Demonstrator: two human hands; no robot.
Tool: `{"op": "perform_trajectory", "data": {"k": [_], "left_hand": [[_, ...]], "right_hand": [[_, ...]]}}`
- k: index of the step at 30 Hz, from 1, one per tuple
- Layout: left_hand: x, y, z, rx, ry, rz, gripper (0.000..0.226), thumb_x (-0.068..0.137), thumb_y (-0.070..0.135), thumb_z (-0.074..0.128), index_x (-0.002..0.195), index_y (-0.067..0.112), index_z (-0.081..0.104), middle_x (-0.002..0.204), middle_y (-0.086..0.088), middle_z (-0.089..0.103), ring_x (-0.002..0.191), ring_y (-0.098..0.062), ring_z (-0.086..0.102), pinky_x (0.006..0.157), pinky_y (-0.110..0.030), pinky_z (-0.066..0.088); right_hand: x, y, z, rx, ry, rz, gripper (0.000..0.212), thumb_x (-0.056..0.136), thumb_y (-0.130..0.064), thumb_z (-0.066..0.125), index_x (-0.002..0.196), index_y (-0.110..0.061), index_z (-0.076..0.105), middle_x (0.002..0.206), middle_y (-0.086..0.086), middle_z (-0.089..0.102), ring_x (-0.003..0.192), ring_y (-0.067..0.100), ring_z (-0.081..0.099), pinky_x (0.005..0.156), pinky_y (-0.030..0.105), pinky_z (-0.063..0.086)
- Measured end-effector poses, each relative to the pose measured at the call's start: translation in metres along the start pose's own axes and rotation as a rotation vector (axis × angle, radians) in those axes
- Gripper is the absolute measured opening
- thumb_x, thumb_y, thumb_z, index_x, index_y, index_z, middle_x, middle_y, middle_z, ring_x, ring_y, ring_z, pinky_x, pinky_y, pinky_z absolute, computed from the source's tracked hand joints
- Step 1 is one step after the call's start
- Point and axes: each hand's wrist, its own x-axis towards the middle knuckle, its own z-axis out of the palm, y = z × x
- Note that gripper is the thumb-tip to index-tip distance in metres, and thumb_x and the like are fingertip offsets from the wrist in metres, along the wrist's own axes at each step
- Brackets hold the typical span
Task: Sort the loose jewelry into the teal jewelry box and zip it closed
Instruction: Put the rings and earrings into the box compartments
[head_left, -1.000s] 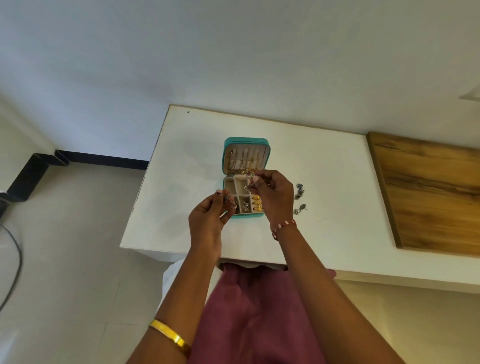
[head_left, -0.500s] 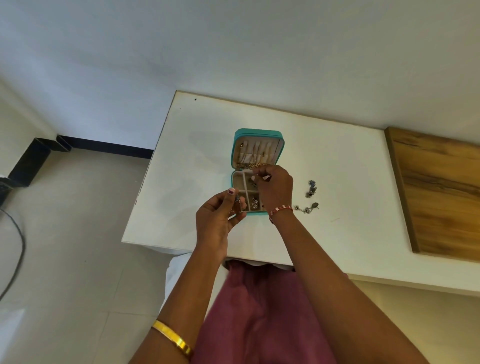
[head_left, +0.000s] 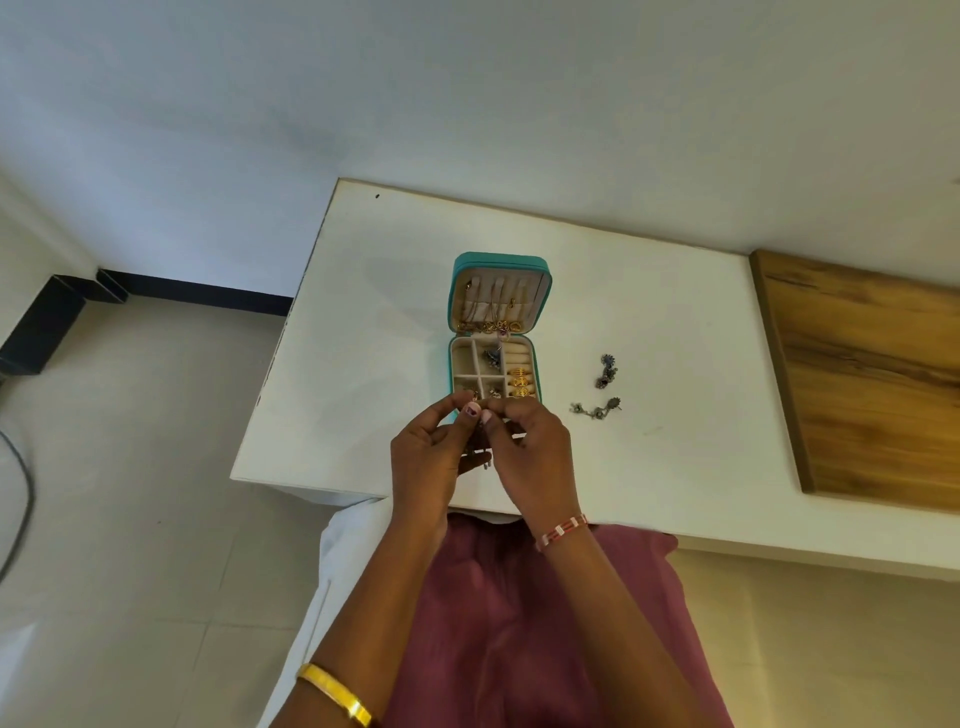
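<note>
The teal jewelry box (head_left: 453, 291) lies open on the white table (head_left: 363, 322), lid up with gold chains hanging inside, compartments holding gold rings and small dark pieces. Just in front of the box, my left hand (head_left: 431, 462) and my right hand (head_left: 530, 457) meet fingertip to fingertip and pinch a small dark piece of jewelry (head_left: 480, 434) between them; most of it is hidden by the fingers. Two dark metal earrings lie loose on the table right of the box, one (head_left: 605, 371) farther back and one (head_left: 596, 409) nearer.
A wooden board (head_left: 872, 379) covers the table's right side. The table's front edge runs just under my wrists. Tiled floor (head_left: 130, 493) lies to the left, with a black skirting along the wall and a cable at the far left.
My right hand has drawn back from the box compartments and joined my left hand in front of the box, both now pinching the small piece.
</note>
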Motion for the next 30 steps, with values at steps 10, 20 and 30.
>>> {"op": "perform_trajectory", "data": {"k": [10,20,30], "left_hand": [[-0.006,-0.002,0.005,-0.018,-0.015,0.028,0.016,0.089,0.015,0.054,0.098,0.018,0.067,0.081,-0.003,0.073,0.074,-0.017,0.071,0.060,-0.022,0.056],[0.003,-0.024,-0.006,0.074,0.105,-0.077,0.026,0.096,0.021,0.044,0.105,0.008,0.064,0.080,-0.009,0.068,0.074,-0.018,0.066,0.062,-0.022,0.056],[0.009,-0.023,-0.008,-0.007,0.120,-0.144,0.020,0.095,0.016,0.045,0.092,0.015,0.065,0.083,-0.007,0.068,0.076,-0.018,0.064,0.068,-0.027,0.056]], "right_hand": [[-0.010,0.003,-0.010,-0.078,-0.007,-0.140,0.015,0.082,-0.006,0.063,0.097,-0.010,0.068,0.088,-0.004,0.061,0.076,0.004,0.054,0.066,0.006,0.041],[0.037,-0.014,-0.024,0.319,0.021,-0.013,0.020,0.087,0.007,0.051,0.086,-0.009,0.063,0.075,0.004,0.064,0.061,0.002,0.062,0.061,0.015,0.053],[0.091,-0.009,-0.012,0.092,0.008,-0.043,0.016,0.085,0.003,0.056,0.097,0.000,0.066,0.095,0.018,0.067,0.076,0.020,0.064,0.064,0.015,0.055]]}}
